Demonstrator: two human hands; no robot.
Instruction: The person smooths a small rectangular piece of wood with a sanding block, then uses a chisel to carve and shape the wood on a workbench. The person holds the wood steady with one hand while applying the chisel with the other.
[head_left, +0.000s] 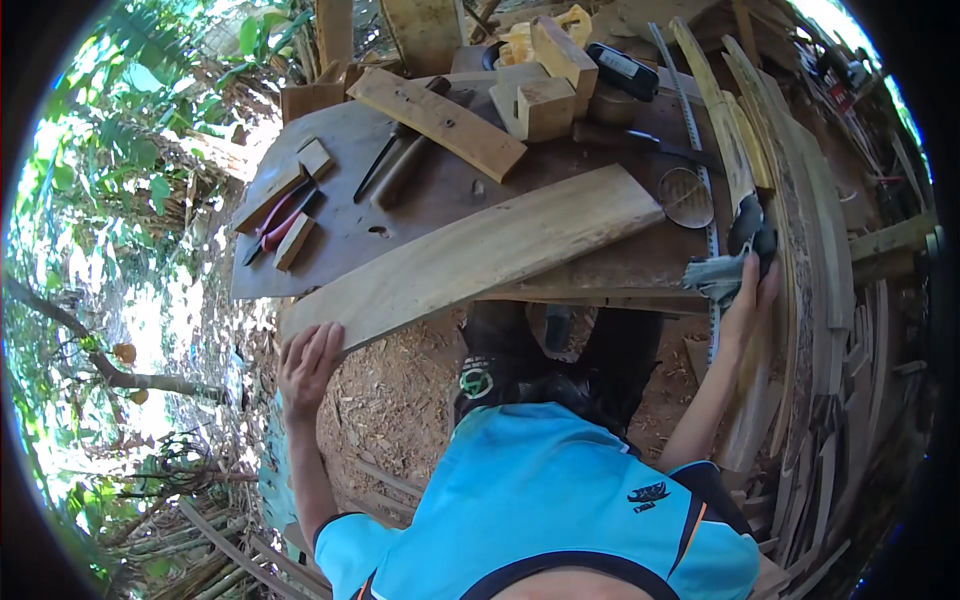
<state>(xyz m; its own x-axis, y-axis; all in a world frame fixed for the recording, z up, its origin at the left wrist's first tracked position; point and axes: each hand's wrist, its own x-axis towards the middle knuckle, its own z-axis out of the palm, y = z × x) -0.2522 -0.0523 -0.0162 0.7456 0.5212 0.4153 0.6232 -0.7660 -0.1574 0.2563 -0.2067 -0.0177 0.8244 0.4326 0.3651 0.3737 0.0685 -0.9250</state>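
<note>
A long, pale wooden board [480, 245] lies slantwise over the workbench, its left end jutting past the bench edge. My left hand [312, 365] grips that end, fingers on top of the wood. At the bench's right side, my right hand [752, 300] is closed on a crumpled grey and black rag [725, 272], beside upright planks and a long metal ruler [711, 235]. A clear round disc [686, 197] lies between the board's right end and the ruler.
On the bench [340, 240] are red-handled pliers [285, 218], wood offcuts [294, 243], a shorter plank [440, 122], a wooden-handled tool [403, 172], wood blocks [545, 107] and a black device [622, 72]. Long planks [815, 220] line the right. Shavings [395, 410] cover the ground.
</note>
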